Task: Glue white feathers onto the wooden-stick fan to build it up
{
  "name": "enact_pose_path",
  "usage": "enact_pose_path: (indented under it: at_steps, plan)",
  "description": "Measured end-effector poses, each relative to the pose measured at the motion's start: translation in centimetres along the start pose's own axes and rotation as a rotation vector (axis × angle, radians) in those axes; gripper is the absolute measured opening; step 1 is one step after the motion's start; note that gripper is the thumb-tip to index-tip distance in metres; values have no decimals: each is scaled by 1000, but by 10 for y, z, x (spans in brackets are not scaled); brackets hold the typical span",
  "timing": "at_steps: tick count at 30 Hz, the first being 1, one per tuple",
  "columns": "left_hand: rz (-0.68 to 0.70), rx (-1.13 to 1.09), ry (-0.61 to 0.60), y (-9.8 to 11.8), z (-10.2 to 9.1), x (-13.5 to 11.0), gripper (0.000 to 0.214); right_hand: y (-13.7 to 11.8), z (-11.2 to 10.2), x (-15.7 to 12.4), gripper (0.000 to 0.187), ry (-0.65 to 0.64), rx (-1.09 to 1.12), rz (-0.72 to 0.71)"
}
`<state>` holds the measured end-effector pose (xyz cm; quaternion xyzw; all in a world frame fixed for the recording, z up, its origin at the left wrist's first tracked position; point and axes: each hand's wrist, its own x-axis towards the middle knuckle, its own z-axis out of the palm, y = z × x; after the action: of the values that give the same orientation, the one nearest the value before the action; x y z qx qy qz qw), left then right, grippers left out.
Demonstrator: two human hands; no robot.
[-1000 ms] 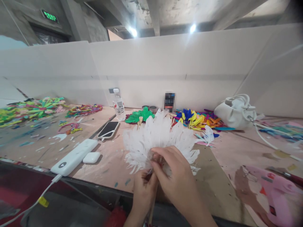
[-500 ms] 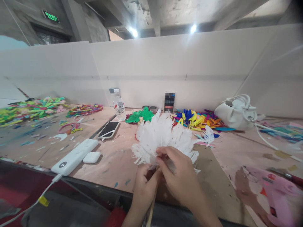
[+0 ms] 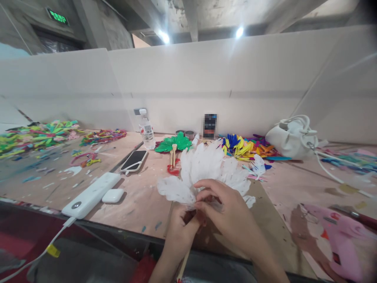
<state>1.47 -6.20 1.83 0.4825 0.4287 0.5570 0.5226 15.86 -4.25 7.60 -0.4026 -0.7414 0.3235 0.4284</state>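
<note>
Your left hand (image 3: pixel 183 224), at the lower middle of the frame, is curled round a thin stick (image 3: pixel 183 264), whose lower end slants out beneath it toward the bottom edge. Your right hand (image 3: pixel 222 202), just beside it to the right, pinches the base of the white feathers (image 3: pixel 203 163) between thumb and bent fingers. The feathers fan out directly above your fingertips in the frame, spreading to both sides and filling the centre; their root is partly hidden behind your right hand.

At the lower right you have a pink glue gun (image 3: pixel 338 236), well apart from your hands. Toward the left of the frame, a white power bank (image 3: pixel 97 192) lies on the table (image 3: pixel 141 204), with a small white case (image 3: pixel 112 195) just beside it and a phone (image 3: pixel 134 161) beyond.

Farther back, a green leaf-shaped piece (image 3: pixel 176 143) lies near a clear bottle (image 3: pixel 147 135), left of centre. Right of centre you see a pile of coloured feathers (image 3: pixel 244 148), next to a white bag (image 3: pixel 291 141). A pale panel (image 3: pixel 182 78) stands behind everything on the table.
</note>
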Motion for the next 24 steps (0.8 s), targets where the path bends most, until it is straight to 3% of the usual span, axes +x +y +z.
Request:
enact_pose_path:
  at_steps: [16,21,24]
  plan:
    - [-13,-5,49,-9,-4,0,41,5,9,-3,34,165,-155,-202]
    - [-15,-109,154,-2,1,-2,42,6,9,-13,18,370,-176,-266]
    - [-4,-230,242,4,4,-5,43,8,11,-31,11,650,-189,-305]
